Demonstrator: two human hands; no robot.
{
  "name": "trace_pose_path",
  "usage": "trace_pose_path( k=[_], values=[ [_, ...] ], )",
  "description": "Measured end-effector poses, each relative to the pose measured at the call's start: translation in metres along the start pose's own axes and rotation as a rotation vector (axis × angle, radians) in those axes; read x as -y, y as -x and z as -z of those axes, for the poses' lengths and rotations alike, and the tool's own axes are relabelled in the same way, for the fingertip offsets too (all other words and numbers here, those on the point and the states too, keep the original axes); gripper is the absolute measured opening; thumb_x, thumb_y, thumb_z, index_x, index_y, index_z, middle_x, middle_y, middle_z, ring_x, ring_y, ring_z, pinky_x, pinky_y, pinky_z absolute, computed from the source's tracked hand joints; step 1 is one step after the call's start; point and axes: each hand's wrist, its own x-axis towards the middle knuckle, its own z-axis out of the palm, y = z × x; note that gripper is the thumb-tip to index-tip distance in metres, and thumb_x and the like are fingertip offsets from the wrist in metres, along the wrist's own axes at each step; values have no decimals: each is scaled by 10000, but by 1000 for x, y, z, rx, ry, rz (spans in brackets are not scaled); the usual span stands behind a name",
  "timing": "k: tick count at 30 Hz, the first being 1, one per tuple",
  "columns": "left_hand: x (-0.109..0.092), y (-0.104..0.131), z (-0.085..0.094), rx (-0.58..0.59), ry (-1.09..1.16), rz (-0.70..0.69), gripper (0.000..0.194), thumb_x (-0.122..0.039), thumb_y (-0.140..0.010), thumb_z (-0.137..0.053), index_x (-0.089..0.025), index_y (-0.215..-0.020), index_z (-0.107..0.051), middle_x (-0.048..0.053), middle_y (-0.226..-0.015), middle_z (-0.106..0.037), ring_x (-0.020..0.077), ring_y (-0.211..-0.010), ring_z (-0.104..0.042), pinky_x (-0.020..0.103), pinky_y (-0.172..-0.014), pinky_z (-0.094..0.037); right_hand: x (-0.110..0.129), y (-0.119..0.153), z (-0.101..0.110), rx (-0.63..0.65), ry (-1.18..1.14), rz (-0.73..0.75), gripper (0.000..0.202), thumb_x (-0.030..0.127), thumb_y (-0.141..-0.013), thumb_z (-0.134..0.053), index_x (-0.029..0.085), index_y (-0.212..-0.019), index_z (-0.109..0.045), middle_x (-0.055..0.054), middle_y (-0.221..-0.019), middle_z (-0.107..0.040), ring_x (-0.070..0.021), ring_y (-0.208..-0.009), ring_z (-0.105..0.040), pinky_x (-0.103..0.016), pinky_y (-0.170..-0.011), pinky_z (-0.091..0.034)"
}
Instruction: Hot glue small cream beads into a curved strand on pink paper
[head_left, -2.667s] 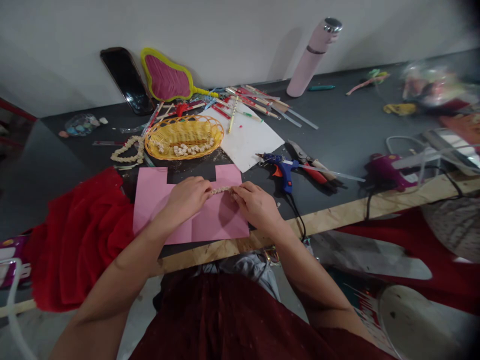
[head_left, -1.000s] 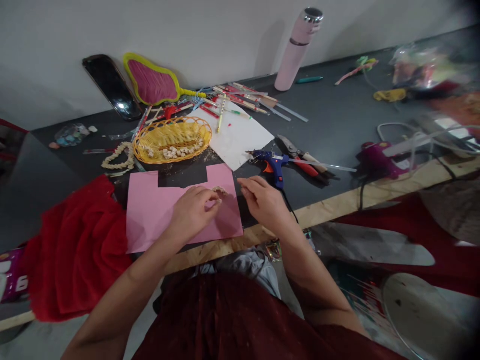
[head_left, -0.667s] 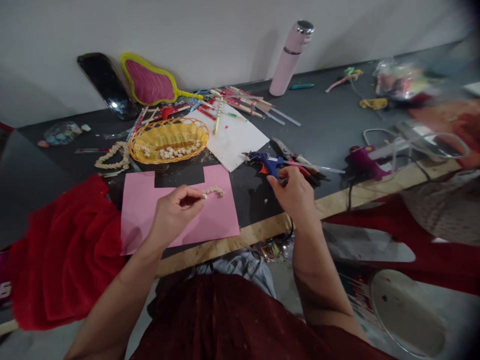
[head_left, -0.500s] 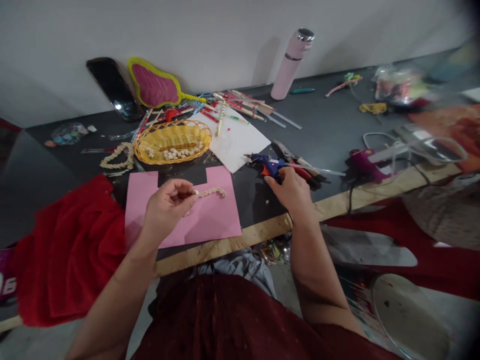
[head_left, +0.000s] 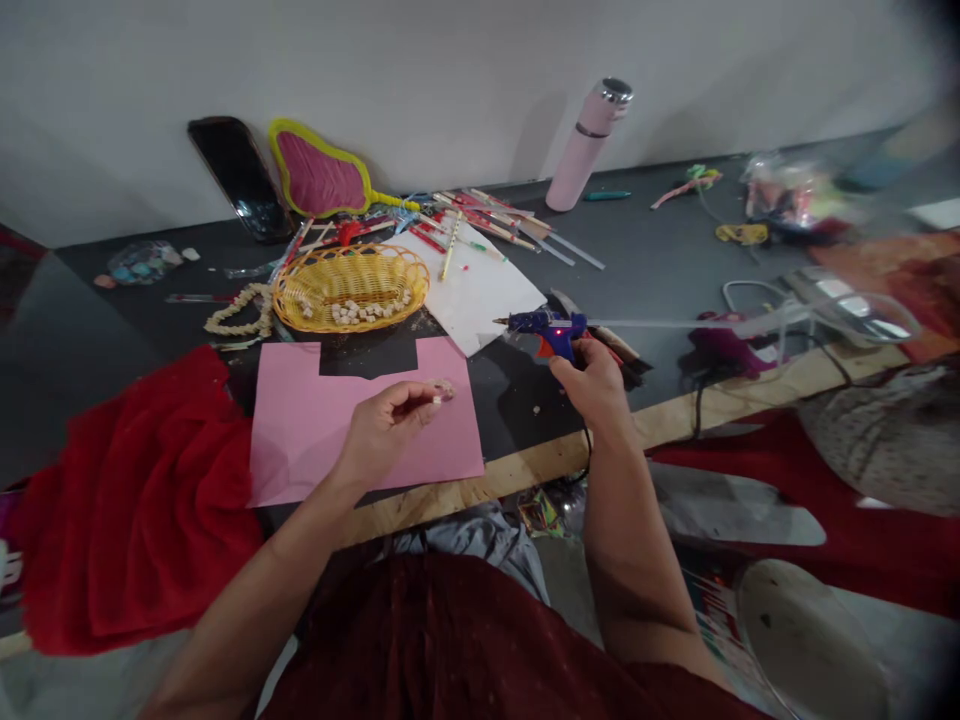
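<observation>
Over the pink paper sheet (head_left: 300, 430), my left hand (head_left: 386, 425) pinches a small off-white piece (head_left: 436, 400) at its fingertips. Just beyond those fingertips lies a short chain of similar pieces (head_left: 447, 387), partly hidden by the hand. My right hand (head_left: 596, 380) is wrapped round the handle of a blue hot glue gun (head_left: 559, 328), whose nozzle points left and whose small red light is on. A clear glue stick (head_left: 645, 323) sticks out of its back. A yellow wicker basket (head_left: 352, 262) with several loose off-white pieces stands behind the pink paper.
Behind the glue gun lie pliers (head_left: 626, 360). A white sheet (head_left: 480, 300), several sticks (head_left: 487, 225), a phone (head_left: 244, 180) and a pink bottle (head_left: 589, 145) stand or lie farther back. A red cloth (head_left: 150, 510) hangs at the left; a purple glue gun (head_left: 731, 345) sits right.
My right hand has lifted the blue glue gun off the table. My left hand has moved right across the pink paper with the small piece at its fingertips.
</observation>
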Motion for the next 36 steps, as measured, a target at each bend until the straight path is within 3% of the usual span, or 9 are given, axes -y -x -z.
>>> trace_pose_path(
  k=[4, 7, 11, 13, 17, 22, 28, 36],
  values=[
    [4, -4, -5, 42, -18, 38, 189, -357, -832, -750, -232, -973, -771, 62, -1167, -787, 224, -1025, -731, 322, -807, -609, 2, -1, 5, 2, -183, -44, 320, 357, -639, -670, 229, -912, -561, 40, -697, -574, -145, -583, -515, -288, -547, -448],
    [8, -9, -6, 59, -49, 32, 236, -396, -839, -753, -231, -1007, -776, 74, -1188, -779, 236, -1041, -728, 325, -798, -608, 7, 9, 10, 78, -273, -40, 307, 402, -690, -698, 244, -916, -563, 48, -646, -567, -146, -573, -524, -279, -547, -442],
    [11, -16, -8, 62, -94, 1, 241, -410, -859, -729, -232, -1015, -772, 66, -1077, -794, 217, -964, -730, 309, -757, -602, 17, 37, 12, 178, -442, -8, 330, 453, -758, -708, 269, -1000, -579, 8, -828, -662, -152, -641, -580, -279, -555, -470],
    [13, -20, -9, 44, -108, 9, 234, -407, -862, -723, -230, -1009, -768, 59, -1026, -796, 207, -945, -730, 306, -772, -599, 20, 50, 10, 265, -522, 24, 337, 447, -774, -727, 273, -1026, -586, -10, -925, -685, -151, -682, -594, -279, -562, -478],
    [18, -26, -11, -8, -7, 46, 285, -405, -832, -749, -211, -1042, -743, 58, -974, -795, 196, -903, -742, 331, -828, -605, 20, 68, 5, 469, -572, 70, 363, 510, -810, -747, 255, -1021, -597, -28, -903, -686, -140, -623, -554, -297, -549, -475],
    [15, -27, -11, -27, 100, 67, 268, -396, -812, -759, -184, -970, -713, 38, -865, -780, 168, -801, -738, 297, -775, -604, 13, 76, 1, 642, -540, 106, 414, 633, -899, -642, 234, -1008, -617, -56, -933, -683, -128, -610, -527, -282, -528, -429],
    [9, -26, -9, -53, 98, 59, 189, -336, -797, -766, -198, -917, -719, 19, -837, -778, 164, -791, -742, 279, -755, -604, 6, 79, -3, 655, -569, 99, 344, 586, -948, -611, 250, -1027, -614, -48, -976, -664, -126, -638, -516, -293, -584, -448],
    [15, -24, -6, -69, -22, 10, 227, -383, -806, -776, -219, -963, -763, 28, -921, -794, 179, -843, -742, 291, -781, -598, 8, 79, -5, 690, -590, 94, 346, 587, -938, -631, 253, -1022, -592, -33, -934, -638, -119, -626, -488, -290, -585, -448]
  ],
)
